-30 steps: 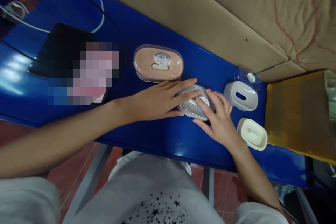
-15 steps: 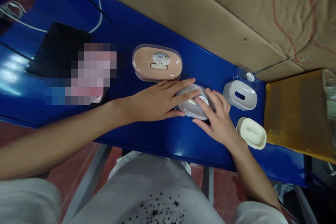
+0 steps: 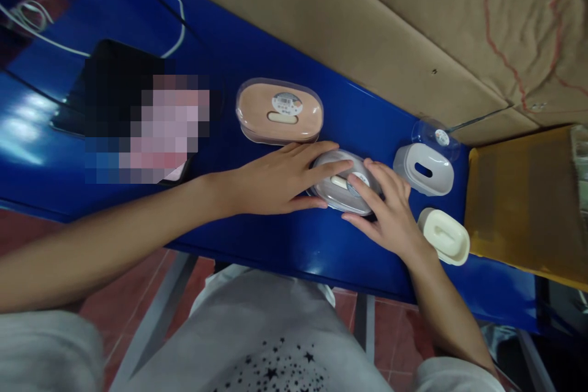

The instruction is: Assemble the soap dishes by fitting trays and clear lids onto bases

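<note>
A grey oval soap box [image 3: 337, 187] with a clear lid lies on the blue table [image 3: 285, 239] between my hands. My left hand [image 3: 275, 180] rests on its left end, fingers stretched flat over the lid. My right hand [image 3: 386, 214] presses on its right end with fingers laid over the lid and thumb at the near side. Just beyond my left hand sits a peach soap box [image 3: 278, 110] with a clear lid and a round sticker.
A grey soap dish base [image 3: 423, 169] stands right of my hands, a loose clear lid [image 3: 436, 133] behind it, and a cream inner tray [image 3: 444, 236] nearer me. Brown cardboard [image 3: 367, 18] runs along the back, a yellow bag [image 3: 523, 196] at right, a dark tablet [image 3: 114, 73] and white cables [image 3: 27, 12] at left.
Both hands stay on the grey soap box; the view shifted slightly and the fingers moved a little over the lid.
</note>
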`<action>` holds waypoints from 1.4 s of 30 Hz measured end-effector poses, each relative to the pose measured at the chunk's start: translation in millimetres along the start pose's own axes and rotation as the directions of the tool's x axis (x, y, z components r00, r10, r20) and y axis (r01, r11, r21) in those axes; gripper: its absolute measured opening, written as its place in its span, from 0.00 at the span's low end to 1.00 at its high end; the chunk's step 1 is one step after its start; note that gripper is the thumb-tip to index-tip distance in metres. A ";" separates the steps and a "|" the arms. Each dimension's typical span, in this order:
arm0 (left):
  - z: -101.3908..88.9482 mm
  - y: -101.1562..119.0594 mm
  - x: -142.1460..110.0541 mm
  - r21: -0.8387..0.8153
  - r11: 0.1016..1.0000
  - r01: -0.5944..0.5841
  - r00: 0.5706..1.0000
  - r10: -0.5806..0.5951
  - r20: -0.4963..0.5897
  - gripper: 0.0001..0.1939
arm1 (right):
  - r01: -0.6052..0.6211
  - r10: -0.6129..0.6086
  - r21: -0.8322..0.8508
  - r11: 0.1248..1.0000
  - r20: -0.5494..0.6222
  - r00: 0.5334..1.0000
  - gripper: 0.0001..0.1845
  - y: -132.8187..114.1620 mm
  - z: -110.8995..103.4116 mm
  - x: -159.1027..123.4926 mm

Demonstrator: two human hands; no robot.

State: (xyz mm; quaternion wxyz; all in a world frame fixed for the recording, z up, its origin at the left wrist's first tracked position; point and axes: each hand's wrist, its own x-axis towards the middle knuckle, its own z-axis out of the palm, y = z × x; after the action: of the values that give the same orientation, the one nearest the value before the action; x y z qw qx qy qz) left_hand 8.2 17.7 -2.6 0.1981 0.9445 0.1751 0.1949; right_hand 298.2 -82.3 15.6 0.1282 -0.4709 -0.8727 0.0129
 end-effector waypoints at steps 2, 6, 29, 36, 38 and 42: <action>-1.4 0.3 0.8 0.000 1.000 -0.002 1.000 0.002 0.007 0.36 | 0.009 -0.009 -0.001 1.000 -0.005 1.000 0.50 -0.2 -1.2 0.5; -3.6 0.7 1.9 -0.033 0.999 -0.002 1.000 0.002 -0.005 0.36 | 0.024 -0.024 0.012 1.000 0.002 1.000 0.49 -0.4 -2.7 1.2; -2.5 -2.1 0.4 -0.011 1.000 0.020 1.000 -0.020 -0.001 0.37 | 0.005 -0.004 -0.014 1.000 0.079 0.997 0.46 -3.9 -0.2 -1.1; -6.6 6.1 0.4 0.226 0.974 0.006 1.000 -0.004 -0.011 0.36 | -0.005 0.005 0.005 1.000 0.028 1.000 0.42 13.4 -5.0 -4.2; -7.5 7.2 0.7 0.301 0.953 0.021 1.000 -0.017 -0.016 0.35 | -0.046 0.046 -0.012 0.999 -0.020 0.999 0.41 16.0 -8.2 -4.6; -8.0 5.4 1.4 0.398 0.915 0.071 0.996 -0.043 -0.079 0.35 | -0.064 0.062 -0.051 0.997 -0.049 0.997 0.43 14.2 -11.8 -3.9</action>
State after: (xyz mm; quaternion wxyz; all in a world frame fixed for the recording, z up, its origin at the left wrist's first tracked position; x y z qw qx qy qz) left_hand 7.3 16.0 6.9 0.0004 0.9523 0.2453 0.1813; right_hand 314.7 -78.8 24.2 0.1358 -0.5017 -0.8541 -0.0172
